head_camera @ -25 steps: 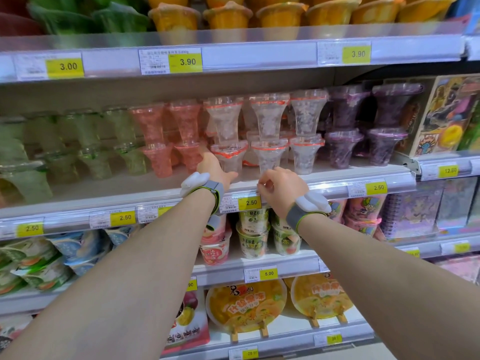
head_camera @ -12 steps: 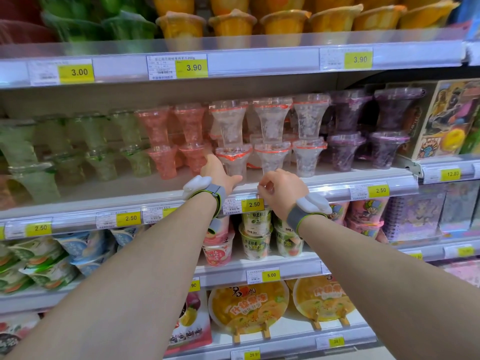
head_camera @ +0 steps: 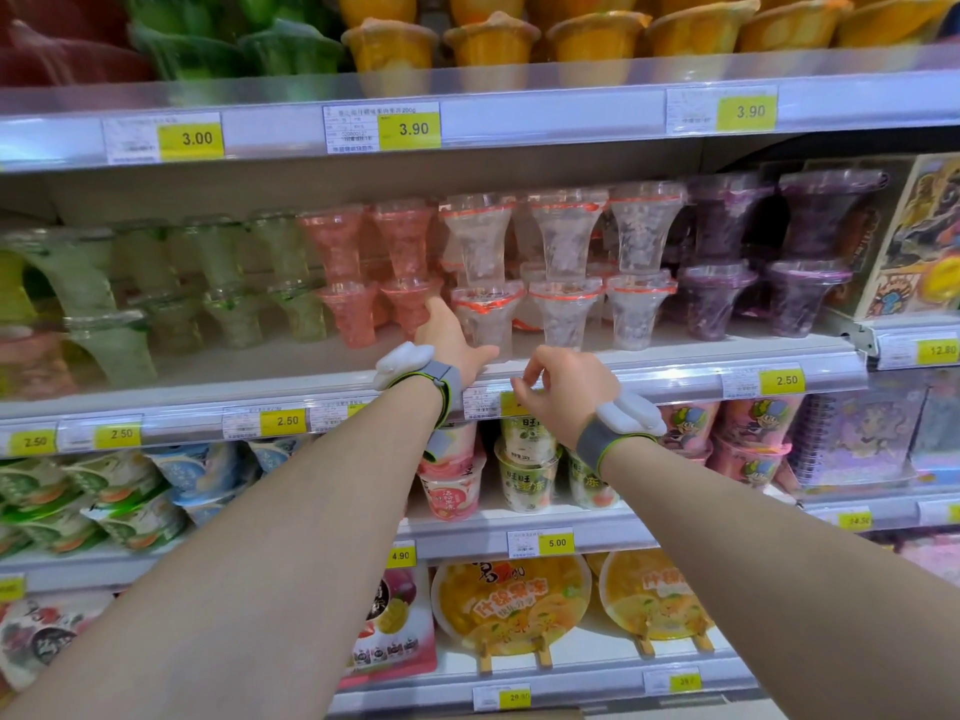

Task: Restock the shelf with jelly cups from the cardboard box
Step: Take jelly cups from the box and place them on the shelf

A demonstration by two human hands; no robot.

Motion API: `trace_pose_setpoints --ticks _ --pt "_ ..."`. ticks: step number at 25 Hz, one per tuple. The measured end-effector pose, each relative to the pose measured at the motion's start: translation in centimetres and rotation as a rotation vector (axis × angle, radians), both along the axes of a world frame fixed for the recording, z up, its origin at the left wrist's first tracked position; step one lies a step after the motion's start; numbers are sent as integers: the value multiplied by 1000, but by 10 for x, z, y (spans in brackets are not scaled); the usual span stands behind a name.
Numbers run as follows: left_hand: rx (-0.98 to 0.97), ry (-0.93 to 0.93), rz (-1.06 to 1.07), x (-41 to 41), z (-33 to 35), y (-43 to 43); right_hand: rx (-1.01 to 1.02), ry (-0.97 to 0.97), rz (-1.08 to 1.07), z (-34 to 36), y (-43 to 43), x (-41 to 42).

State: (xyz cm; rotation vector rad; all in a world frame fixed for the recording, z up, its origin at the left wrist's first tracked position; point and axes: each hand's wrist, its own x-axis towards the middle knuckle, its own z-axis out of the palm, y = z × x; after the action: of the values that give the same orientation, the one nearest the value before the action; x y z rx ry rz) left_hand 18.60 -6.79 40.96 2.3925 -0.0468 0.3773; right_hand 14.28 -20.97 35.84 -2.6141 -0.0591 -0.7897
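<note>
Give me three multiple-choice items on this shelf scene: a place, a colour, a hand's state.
1. Where does the left hand reach? A) top shelf B) the 2.50 shelf, at a clear cup C) bottom shelf
2. Colour of the stacks right of the clear ones? A) green B) orange C) purple
3. The right hand is: A) curled, holding no cup B) gripping a purple cup C) flat on the top shelf
1 B: its fingers lie beside the lower clear cup. 2 C: those stacks are purple. 3 A: its fingers curl at the shelf edge, empty.
</note>
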Motion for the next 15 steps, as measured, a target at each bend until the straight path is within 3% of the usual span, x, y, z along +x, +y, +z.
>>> trace_pose_setpoints --ticks 7,15 --pt "-105 -316 48 -14 -20 52 -8 110 97 -28 37 -5" --pt "123 -251 41 -41 -75 101 -56 135 241 -56 80 1"
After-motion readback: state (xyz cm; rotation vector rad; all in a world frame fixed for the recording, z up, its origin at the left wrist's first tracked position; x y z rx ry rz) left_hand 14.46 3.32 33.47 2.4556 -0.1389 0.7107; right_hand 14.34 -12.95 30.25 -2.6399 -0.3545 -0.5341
